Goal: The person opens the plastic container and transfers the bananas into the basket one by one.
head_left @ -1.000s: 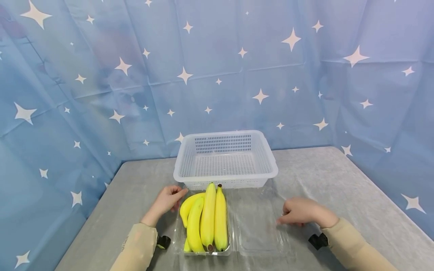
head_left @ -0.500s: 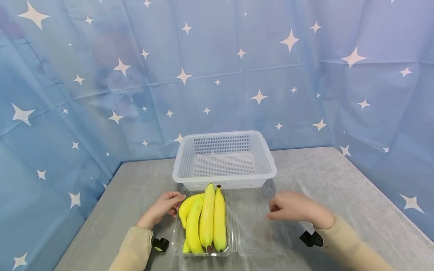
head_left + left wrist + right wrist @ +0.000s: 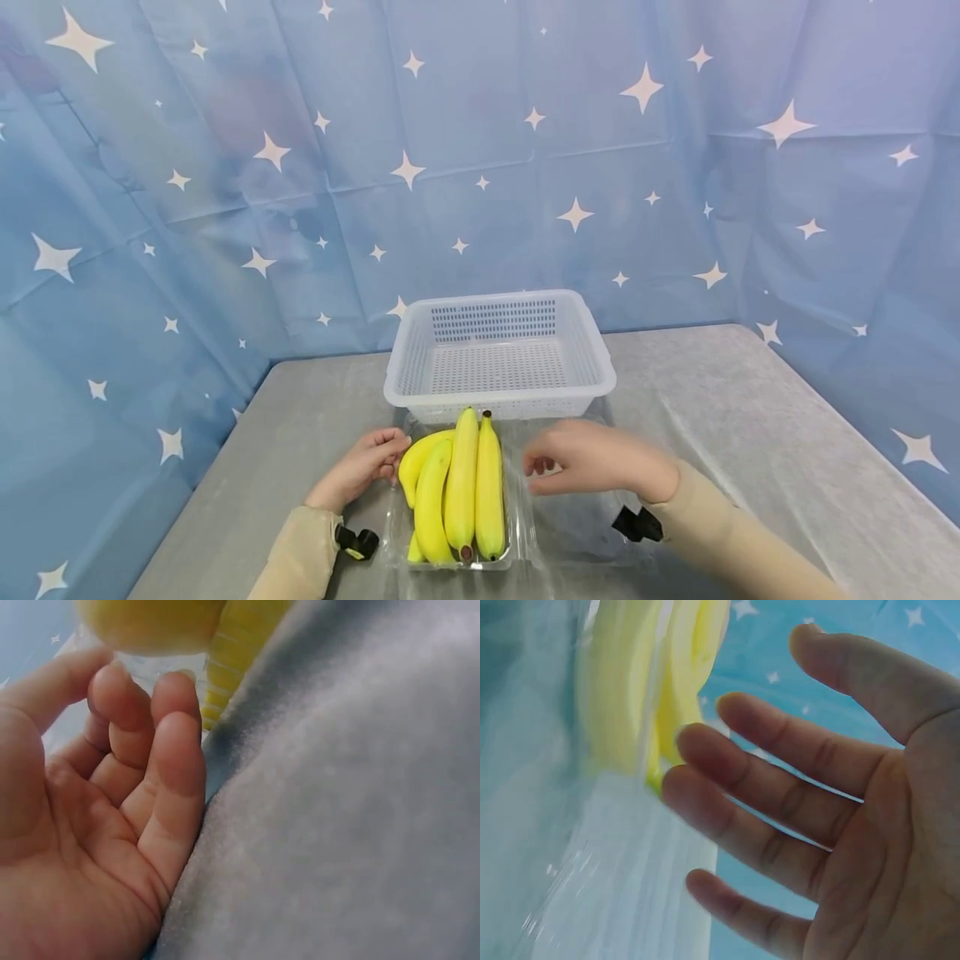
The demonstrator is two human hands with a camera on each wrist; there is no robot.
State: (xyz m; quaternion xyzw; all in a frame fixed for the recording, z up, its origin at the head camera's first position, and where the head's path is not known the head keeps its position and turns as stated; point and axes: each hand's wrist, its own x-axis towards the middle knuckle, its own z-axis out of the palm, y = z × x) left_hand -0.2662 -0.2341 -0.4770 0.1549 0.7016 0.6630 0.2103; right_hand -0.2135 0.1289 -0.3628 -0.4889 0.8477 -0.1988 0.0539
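Observation:
Several yellow bananas (image 3: 459,492) lie in one half of a clear plastic clamshell box (image 3: 517,553). Its transparent lid (image 3: 585,533) is folded out flat to the right. At the box's upper left edge is my left hand (image 3: 362,468). In the left wrist view, that thumb and forefinger (image 3: 122,697) meet at the clear plastic edge, the other fingers loosely bent beside it. My right hand (image 3: 596,458) hovers over the lid, just right of the bananas. The right wrist view shows its fingers (image 3: 780,795) spread and relaxed, holding nothing.
Behind the box stands a white perforated plastic basket (image 3: 498,392), close against its far edge. A grey cloth (image 3: 720,392) covers the table. The blue star-patterned curtain (image 3: 480,150) hangs behind and along both sides.
My right hand has moved left from the lid's right edge, across the lid toward the bananas. The left hand stays at the box's edge. Box, bananas and basket have not moved.

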